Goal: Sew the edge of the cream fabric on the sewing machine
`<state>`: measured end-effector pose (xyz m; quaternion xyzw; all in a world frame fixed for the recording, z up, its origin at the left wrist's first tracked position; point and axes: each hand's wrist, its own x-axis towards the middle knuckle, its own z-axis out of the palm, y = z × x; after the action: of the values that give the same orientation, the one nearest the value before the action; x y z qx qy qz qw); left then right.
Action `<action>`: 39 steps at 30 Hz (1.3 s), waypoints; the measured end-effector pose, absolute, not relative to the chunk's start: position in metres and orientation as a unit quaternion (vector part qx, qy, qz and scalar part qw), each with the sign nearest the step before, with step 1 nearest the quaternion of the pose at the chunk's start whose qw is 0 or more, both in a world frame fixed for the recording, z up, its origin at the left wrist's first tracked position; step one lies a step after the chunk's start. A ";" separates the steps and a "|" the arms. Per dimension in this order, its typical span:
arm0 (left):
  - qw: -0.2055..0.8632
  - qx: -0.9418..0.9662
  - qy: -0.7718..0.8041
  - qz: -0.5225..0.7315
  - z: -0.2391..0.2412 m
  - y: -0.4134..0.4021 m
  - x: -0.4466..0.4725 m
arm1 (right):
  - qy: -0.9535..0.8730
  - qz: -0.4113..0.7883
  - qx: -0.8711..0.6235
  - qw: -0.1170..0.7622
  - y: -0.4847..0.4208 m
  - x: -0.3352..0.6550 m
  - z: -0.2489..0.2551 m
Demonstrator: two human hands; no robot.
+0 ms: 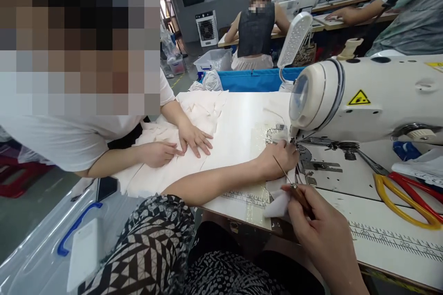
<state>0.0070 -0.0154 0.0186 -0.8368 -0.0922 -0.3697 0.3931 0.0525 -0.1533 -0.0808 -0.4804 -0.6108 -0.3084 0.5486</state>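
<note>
My left hand (278, 161) is at the needle area of a white sewing machine (374, 97), its fingers bent and closed close by the presser foot. A piece of thin white fabric (278, 203) comes out from under that hand and hangs over the table's front edge; the fingertips' hold on it is partly hidden. In my right hand (321, 230) is an awl (300, 197) with a wooden handle, its thin metal spike pointing up and left towards my left wrist. The right fingers are wrapped around the handle, beside the fabric.
Yellow-and-red-handled scissors (398, 200) lie right of the needle plate. At left, a co-worker's hands (195, 138) rest on pale cut fabric pieces (166, 170). A ruler tape (394, 239) runs along the front edge. A white phone-like object (85, 253) lies on a clear lidded box at lower left.
</note>
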 end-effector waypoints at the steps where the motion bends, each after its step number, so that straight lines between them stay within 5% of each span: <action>1: 0.386 -0.833 -0.093 -0.385 0.017 -0.010 0.013 | -0.603 -0.311 -0.486 0.551 -0.154 0.053 -0.086; 12: 0.167 -0.851 0.047 -0.495 0.024 0.039 0.000 | -0.533 -0.326 -0.547 0.557 -0.169 0.070 -0.104; 20: 0.035 -0.872 0.073 -0.483 0.034 0.035 -0.014 | -0.441 -0.422 -0.674 0.416 -0.133 0.080 -0.081; 39: -0.035 -0.865 0.077 -0.495 0.036 0.028 -0.022 | -0.444 -0.445 -0.687 0.364 -0.124 0.068 -0.071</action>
<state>-0.0220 0.0279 0.0360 -0.8646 0.0772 -0.4954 -0.0346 0.0677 -0.1245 -0.0713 -0.6874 -0.4442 -0.4449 0.3636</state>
